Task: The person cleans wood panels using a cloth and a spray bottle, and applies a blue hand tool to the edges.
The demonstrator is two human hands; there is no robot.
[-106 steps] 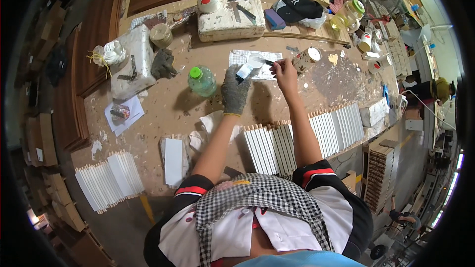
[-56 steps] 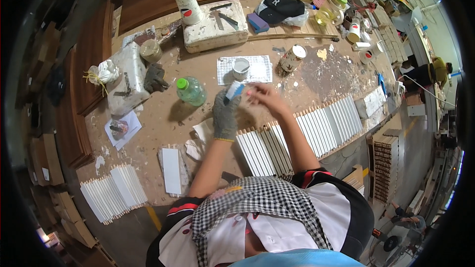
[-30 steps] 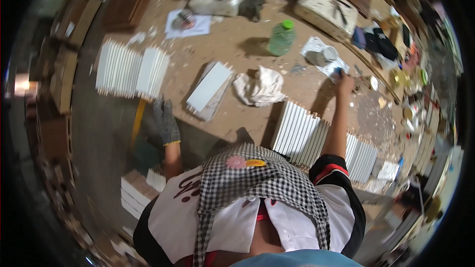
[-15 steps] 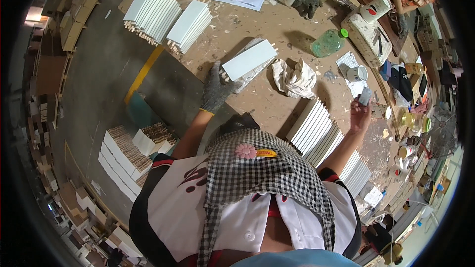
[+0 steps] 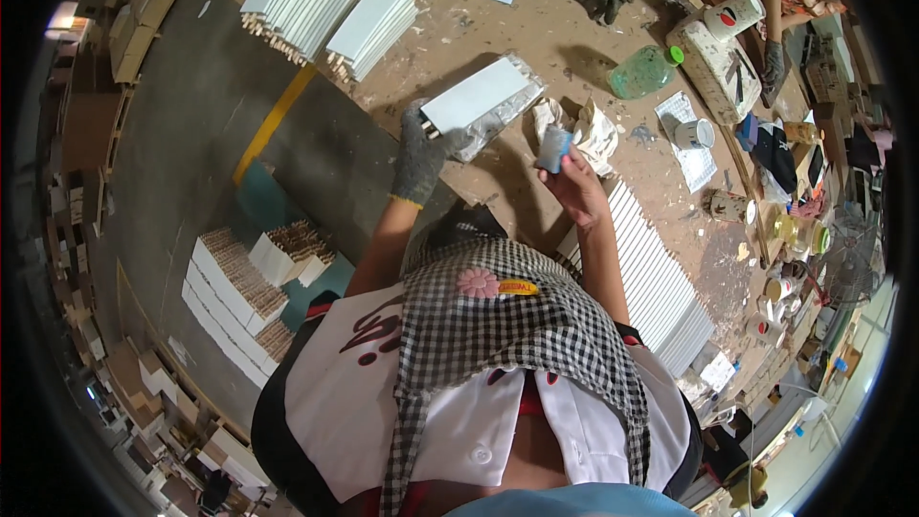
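My left hand (image 5: pixel 422 155), in a grey knit glove with a yellow cuff, grips the near-left end of a white board (image 5: pixel 483 94) that has short wooden pegs at that end. The board sits above a block wrapped in crinkled clear plastic (image 5: pixel 493 126). My bare right hand (image 5: pixel 580 193) is closed on a small flat grey-blue pad (image 5: pixel 554 148), apart from the board and to its right. Just behind that pad lies a crumpled cream cloth (image 5: pixel 598 137), partly hidden by it.
Stacks of white boards stand at the far left (image 5: pixel 300 2) and along the near right (image 5: pixel 643 263). A green-capped bottle (image 5: pixel 643 74), a white cup (image 5: pixel 694 134) and a paint-stained white box (image 5: pixel 713 72) are on the brown table (image 5: pixel 565 33). More boards (image 5: pixel 235 282) are piled left, beyond the table edge.
My right hand has swung left with the pad, from beside the cups to near the cloth and the board. My left hand keeps its grip at the board's end.
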